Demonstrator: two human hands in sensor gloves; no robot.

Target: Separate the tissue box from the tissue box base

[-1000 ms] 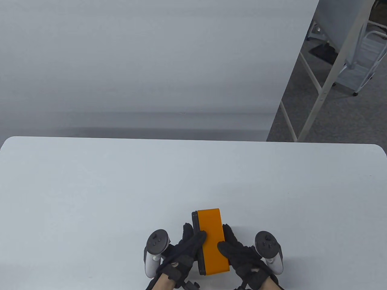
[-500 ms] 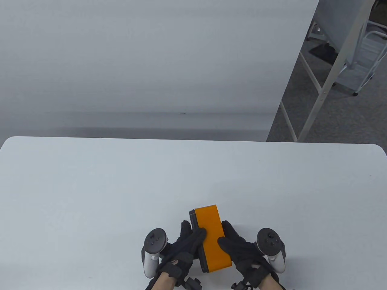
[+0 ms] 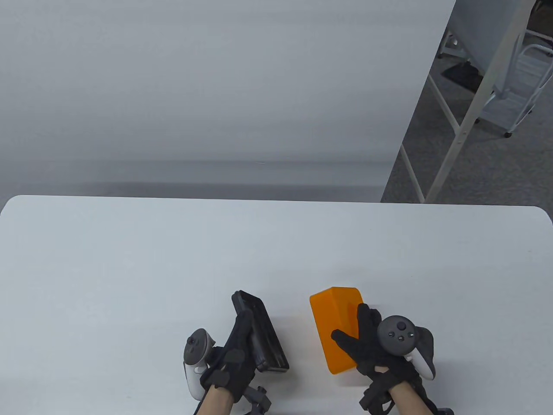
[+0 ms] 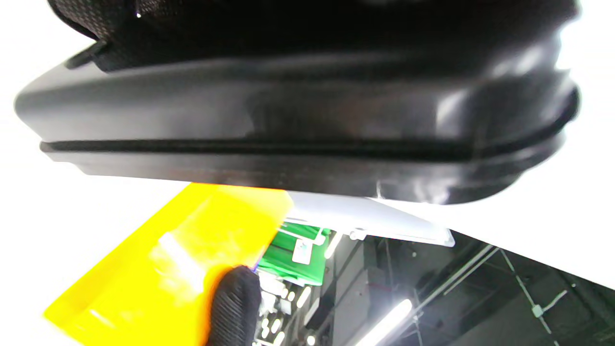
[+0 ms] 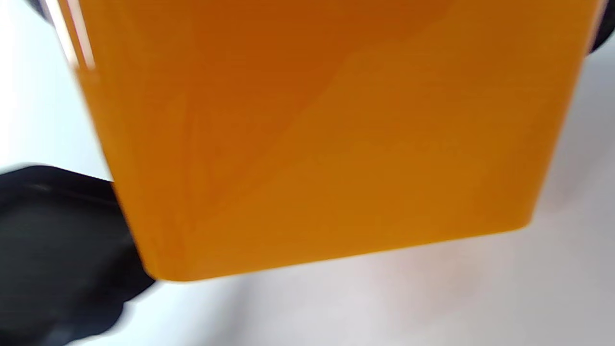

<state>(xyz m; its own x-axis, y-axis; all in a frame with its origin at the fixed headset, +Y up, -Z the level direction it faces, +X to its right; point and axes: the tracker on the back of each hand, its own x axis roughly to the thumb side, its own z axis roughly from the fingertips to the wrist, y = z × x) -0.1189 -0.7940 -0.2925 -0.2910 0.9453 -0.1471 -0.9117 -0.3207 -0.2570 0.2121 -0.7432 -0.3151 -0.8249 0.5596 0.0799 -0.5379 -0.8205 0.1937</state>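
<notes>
Hands (image 3: pixel 235 346) hold box (image 3: pixel 335 333), base (image 3: pixel 259 335) apart.

A big white counter (image 3: pixel 129 259) with round corners fills the lower part of the table view. Behind it stands a plain white wall panel (image 3: pixel 207 86). On the right is grey carpet floor (image 3: pixel 488 173), white metal legs (image 3: pixel 471 108) and a small white cart (image 3: pixel 522 86).

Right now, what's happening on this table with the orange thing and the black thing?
A person in sensor gloves is taking a tissue box apart. The left hand holds the black base, and the right hand holds the orange box. The two parts are apart, with bare table showing between them, so the separation looks done. Whether either part rests on the table or is held just above it is hard to tell.
</notes>
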